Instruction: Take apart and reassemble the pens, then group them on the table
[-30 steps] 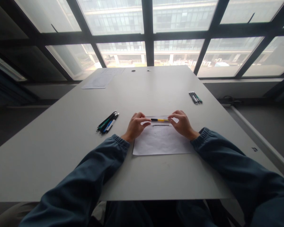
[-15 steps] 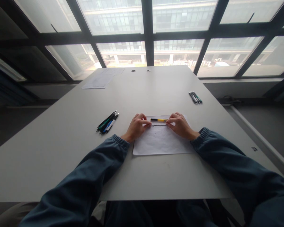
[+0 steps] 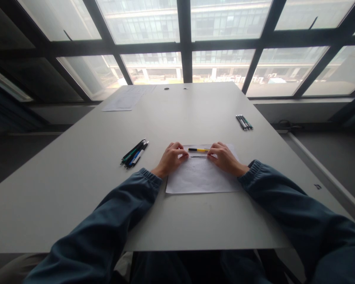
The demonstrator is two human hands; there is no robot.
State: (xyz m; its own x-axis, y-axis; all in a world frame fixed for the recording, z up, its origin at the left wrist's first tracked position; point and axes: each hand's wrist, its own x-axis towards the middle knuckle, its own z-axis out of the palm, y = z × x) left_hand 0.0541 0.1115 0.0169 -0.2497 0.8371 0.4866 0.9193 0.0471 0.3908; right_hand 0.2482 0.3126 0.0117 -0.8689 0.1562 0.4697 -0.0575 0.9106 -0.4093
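A thin dark pen refill (image 3: 198,156) lies level between my two hands, just above the sheet of paper (image 3: 201,183). At its left end, the thumb and forefinger of my left hand (image 3: 173,157) are pinched together. My right hand (image 3: 224,158) grips the other end between thumb and fingertips. Right behind the refill, a yellow and black pen (image 3: 197,150) rests on the paper, its right end close to my right fingers. Both hands rest over the paper's side edges. The fingers partly hide the refill's ends.
Several pens lie in a loose pile (image 3: 134,154) left of the paper. A neat row of pens (image 3: 244,122) is at the right edge of the white table (image 3: 85,189). Printed sheets (image 3: 122,99) lie at the far left, below large windows.
The refill between my fingers looks slightly turned and now appears thinner and lighter. My hands have barely moved; the yellow and black pen stays in place.
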